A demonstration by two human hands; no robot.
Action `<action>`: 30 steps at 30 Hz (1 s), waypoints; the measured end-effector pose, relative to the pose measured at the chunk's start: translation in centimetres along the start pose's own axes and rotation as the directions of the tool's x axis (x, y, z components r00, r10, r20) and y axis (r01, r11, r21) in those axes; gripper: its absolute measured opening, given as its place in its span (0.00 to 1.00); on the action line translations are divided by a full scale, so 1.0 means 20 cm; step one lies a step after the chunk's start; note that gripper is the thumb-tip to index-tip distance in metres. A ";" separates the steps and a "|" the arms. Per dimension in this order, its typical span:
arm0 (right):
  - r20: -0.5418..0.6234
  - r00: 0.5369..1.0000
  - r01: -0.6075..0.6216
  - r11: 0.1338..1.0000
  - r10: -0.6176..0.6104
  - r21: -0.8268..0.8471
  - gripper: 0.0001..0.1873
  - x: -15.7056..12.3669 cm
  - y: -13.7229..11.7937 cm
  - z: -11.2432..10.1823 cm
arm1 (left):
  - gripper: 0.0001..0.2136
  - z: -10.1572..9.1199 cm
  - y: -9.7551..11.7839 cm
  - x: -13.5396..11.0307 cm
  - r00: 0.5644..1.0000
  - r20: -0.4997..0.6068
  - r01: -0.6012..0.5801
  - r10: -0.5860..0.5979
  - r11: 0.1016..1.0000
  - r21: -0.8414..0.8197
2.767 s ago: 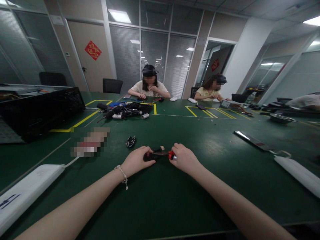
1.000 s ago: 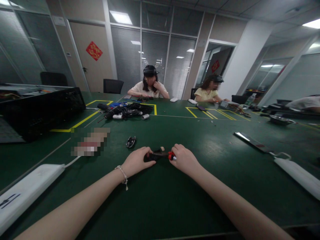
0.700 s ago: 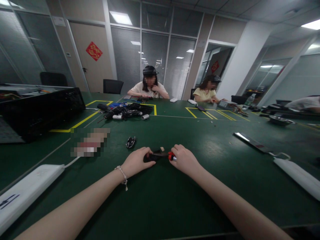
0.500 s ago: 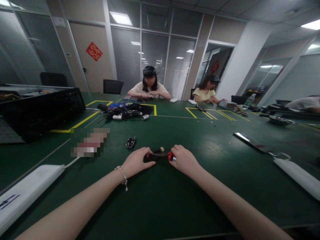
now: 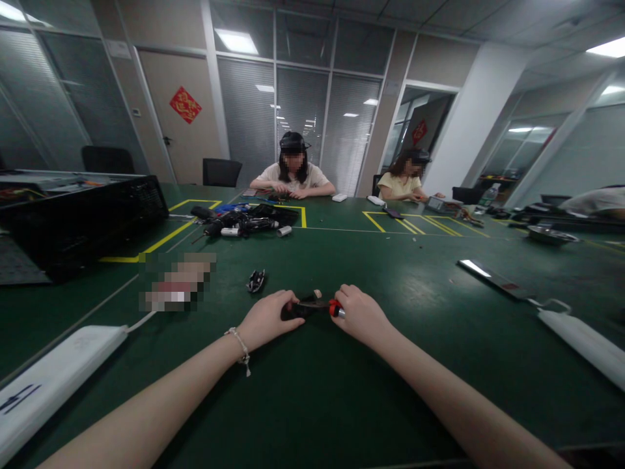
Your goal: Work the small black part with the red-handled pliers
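Note:
My left hand [image 5: 266, 316] is closed around a small black part [image 5: 291, 311] low over the green table, thumb on the near side and fingers on the far side. My right hand [image 5: 362, 312] grips a small red-and-silver tool [image 5: 336, 309]; its exact kind is too small to make out. A thin dark strip spans from the tool to the black part, between the two hands. Just beyond it lies a small tan piece [image 5: 317, 294]. Farther off to the left rests a black-and-silver part [image 5: 256, 281] on its own.
A pile of black parts and cables [image 5: 254, 218] lies farther back. White power banks [image 5: 63, 365] flank me, the right one cabled to a phone [image 5: 493, 279]. A black computer case [image 5: 83, 225] stands left, a metal bowl [image 5: 551, 234] right. Two people sit across the green table [image 5: 312, 404].
Both hands keep nearly the same place and grip. My left thumb sits slightly closer against the black part. The whole view has shifted very slightly.

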State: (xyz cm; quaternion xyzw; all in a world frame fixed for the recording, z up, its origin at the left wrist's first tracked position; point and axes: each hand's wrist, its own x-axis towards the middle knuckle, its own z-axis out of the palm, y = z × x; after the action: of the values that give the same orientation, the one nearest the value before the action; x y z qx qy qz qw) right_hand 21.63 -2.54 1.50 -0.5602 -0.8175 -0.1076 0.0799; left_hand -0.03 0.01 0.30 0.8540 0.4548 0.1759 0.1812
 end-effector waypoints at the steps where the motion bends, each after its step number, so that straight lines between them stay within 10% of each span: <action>1: -0.003 1.000 0.002 1.000 -0.002 0.002 0.12 0.00 0.00 0.00 | 0.14 0.00 0.00 0.00 1.000 0.002 0.005 -0.005 1.000 0.003; 30: 0.019 1.000 -0.019 1.000 0.019 -0.006 0.12 0.00 0.00 -0.01 | 0.14 -0.01 0.01 0.00 1.000 -0.012 0.019 -0.019 1.000 -0.007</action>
State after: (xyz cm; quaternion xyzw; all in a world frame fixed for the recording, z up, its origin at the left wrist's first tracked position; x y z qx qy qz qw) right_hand 21.59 -2.60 1.62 -0.5692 -0.8124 -0.1039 0.0714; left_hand 0.03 -0.16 0.48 0.8480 0.4634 0.1808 0.1830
